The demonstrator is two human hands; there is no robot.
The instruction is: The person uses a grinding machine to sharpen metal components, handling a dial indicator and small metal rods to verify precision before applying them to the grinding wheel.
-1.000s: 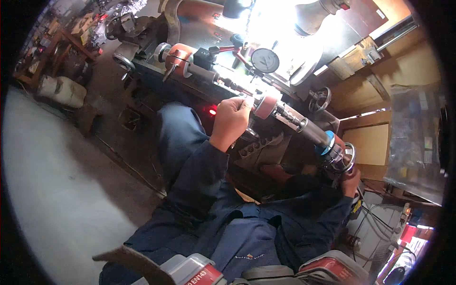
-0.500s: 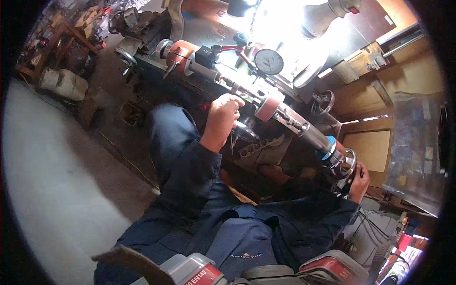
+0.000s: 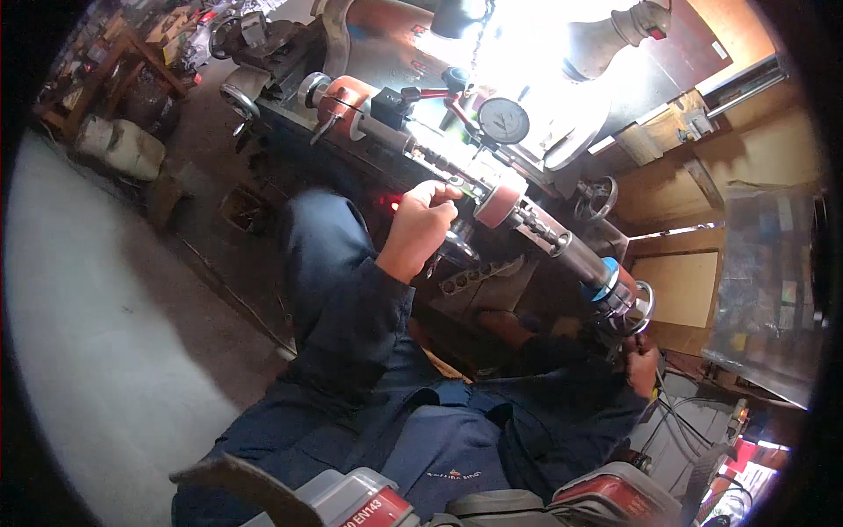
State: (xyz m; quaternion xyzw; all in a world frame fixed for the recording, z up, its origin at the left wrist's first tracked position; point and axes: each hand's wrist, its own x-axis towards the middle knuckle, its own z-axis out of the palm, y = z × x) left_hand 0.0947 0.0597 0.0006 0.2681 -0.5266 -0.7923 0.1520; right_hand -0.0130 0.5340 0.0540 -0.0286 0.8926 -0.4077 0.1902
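While the long steel shaft (image 3: pixel 492 189) lies across the bench between its reddish end supports, the left hand (image 3: pixel 420 227) rests curled against its middle, fingers closed loosely near the red collar (image 3: pixel 499 204); whether they grip it cannot be told. The right hand (image 3: pixel 644 367) sits below the handwheel (image 3: pixel 634 306) at the near end, fingers hidden. A round dial gauge (image 3: pixel 503 120) stands over the shaft. Judged step: checking the shaft; next likely calls for slow, even turning.

We've got the left hand (image 3: pixel 421 224) raised, arm stretched forward, fingers curled in a loose fist. Right hand (image 3: pixel 644 369) sits low and far off to its right, fingers closed.
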